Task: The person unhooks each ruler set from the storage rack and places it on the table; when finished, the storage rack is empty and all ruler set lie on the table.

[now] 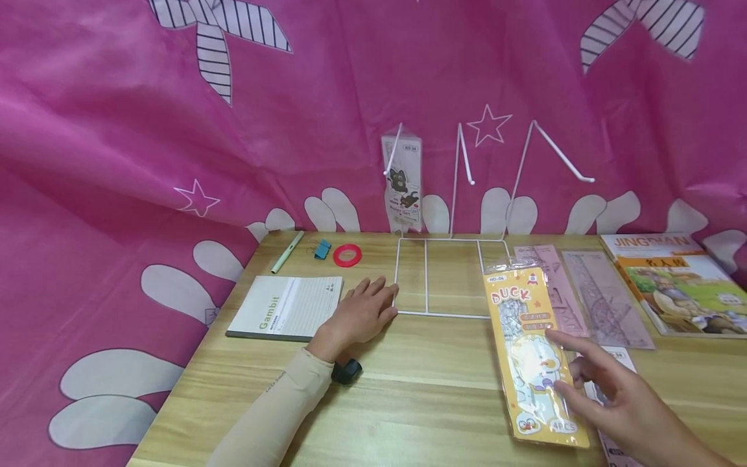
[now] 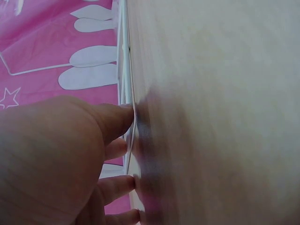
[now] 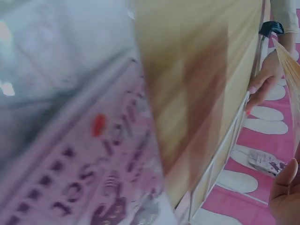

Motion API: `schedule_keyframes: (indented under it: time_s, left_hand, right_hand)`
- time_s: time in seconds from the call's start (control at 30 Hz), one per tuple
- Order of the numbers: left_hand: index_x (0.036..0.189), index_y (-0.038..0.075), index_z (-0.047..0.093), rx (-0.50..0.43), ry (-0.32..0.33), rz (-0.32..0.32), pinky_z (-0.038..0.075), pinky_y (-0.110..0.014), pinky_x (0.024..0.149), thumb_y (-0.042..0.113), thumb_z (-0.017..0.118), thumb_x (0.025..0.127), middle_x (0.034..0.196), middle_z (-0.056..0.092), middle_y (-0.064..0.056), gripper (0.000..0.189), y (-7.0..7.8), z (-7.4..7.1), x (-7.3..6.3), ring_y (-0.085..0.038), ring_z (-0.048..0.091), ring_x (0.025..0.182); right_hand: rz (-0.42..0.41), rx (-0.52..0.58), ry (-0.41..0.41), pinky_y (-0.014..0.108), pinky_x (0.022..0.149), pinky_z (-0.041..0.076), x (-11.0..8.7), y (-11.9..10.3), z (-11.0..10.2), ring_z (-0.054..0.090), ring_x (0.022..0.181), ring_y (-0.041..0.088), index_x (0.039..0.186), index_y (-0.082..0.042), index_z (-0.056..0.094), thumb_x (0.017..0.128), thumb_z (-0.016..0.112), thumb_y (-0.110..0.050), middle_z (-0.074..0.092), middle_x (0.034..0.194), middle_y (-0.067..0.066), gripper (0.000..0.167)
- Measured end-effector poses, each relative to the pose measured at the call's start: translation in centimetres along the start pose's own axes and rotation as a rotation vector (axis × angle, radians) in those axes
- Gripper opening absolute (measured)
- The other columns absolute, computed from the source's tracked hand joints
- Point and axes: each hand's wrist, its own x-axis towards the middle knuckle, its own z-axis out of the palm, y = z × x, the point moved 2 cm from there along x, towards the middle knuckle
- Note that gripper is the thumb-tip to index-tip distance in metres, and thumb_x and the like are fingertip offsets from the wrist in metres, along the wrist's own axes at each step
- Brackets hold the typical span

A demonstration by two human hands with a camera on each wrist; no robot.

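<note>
My right hand (image 1: 621,389) holds a yellow DUCK ruler set (image 1: 528,363) in a clear sleeve by its right edge. The pack stands tilted over the front right of the wire rack's base. In the right wrist view only its orange edge (image 3: 289,65) shows beside the thumb. My left hand (image 1: 364,311) rests on the table with fingers spread, touching the left front corner of the white wire display rack (image 1: 426,279). On the rack's left hook hangs a ruler set with black cats (image 1: 403,185); the middle and right hooks hold nothing.
Right of the rack lie a pink ruler set (image 1: 563,292), a greyish one (image 1: 609,301) and a magazine (image 1: 685,285). Another pack (image 1: 621,360) is partly under my right hand. On the left are a notebook (image 1: 286,305), pen (image 1: 287,251), blue binder clip (image 1: 322,249) and red tape roll (image 1: 347,255).
</note>
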Motion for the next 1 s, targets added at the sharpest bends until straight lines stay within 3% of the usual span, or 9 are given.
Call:
schedule_keyframes:
  time_s: [0.2,0.3,0.43,0.53,0.73,1.0]
  left_hand:
    - [0.163,0.025,0.041,0.002,-0.001,0.000,0.029,-0.064,0.126,0.047,0.047,0.111,0.173,0.031,-0.011,0.057,-0.1,0.1,-0.1,-0.045,0.026,0.159]
    - [0.163,0.024,0.042,0.006,0.004,0.003,0.030,-0.064,0.126,0.046,0.048,0.111,0.173,0.032,-0.011,0.057,-0.1,0.1,-0.1,-0.045,0.027,0.159]
    - [0.163,0.024,0.042,0.003,0.004,0.009,0.030,-0.064,0.126,0.046,0.048,0.111,0.172,0.032,-0.012,0.057,-0.1,0.0,-0.1,-0.045,0.027,0.159]
    - [0.163,0.024,0.041,0.002,0.001,0.009,0.030,-0.064,0.126,0.045,0.048,0.111,0.173,0.032,-0.012,0.057,-0.1,-0.1,-0.1,-0.045,0.027,0.159]
    - [0.164,0.025,0.040,0.004,-0.002,0.004,0.029,-0.063,0.126,0.046,0.047,0.111,0.173,0.031,-0.012,0.058,-0.1,-0.1,0.0,-0.045,0.026,0.159]
    - [0.164,0.024,0.040,0.015,0.005,0.013,0.030,-0.063,0.126,0.046,0.047,0.111,0.172,0.032,-0.012,0.058,0.0,-0.1,0.0,-0.045,0.027,0.159]
  right_hand:
    - [0.002,0.032,0.003,0.024,0.058,0.046,-0.8,0.7,-0.1,0.058,0.073,0.007,0.152,-0.001,0.049,0.084,0.072,0.022,0.056,0.134,-0.012,0.075]
    - [0.002,0.039,0.010,0.024,0.052,0.042,-1.1,0.8,-0.2,0.054,0.066,0.006,0.150,0.000,0.051,0.084,0.071,0.023,0.063,0.106,-0.013,0.072]
    - [0.116,0.048,-0.017,0.023,0.041,0.038,-2.0,1.3,-0.1,0.048,0.056,0.007,0.150,-0.007,0.052,0.090,0.070,0.016,0.053,0.071,-0.008,0.066]
    - [0.240,0.063,-0.059,0.025,0.038,0.036,-2.7,2.1,0.0,0.048,0.052,0.010,0.150,-0.020,0.053,0.095,0.068,0.010,0.052,0.069,-0.005,0.065]
    - [0.240,0.085,-0.087,0.029,0.038,0.032,-3.4,3.0,0.0,0.049,0.052,0.012,0.149,-0.029,0.053,0.094,0.068,0.012,0.053,0.069,-0.004,0.070]
    - [0.389,0.166,-0.176,0.037,0.040,0.029,-4.3,4.2,0.3,0.047,0.053,0.019,0.138,-0.057,0.051,0.096,0.070,0.004,0.051,0.069,-0.003,0.076]
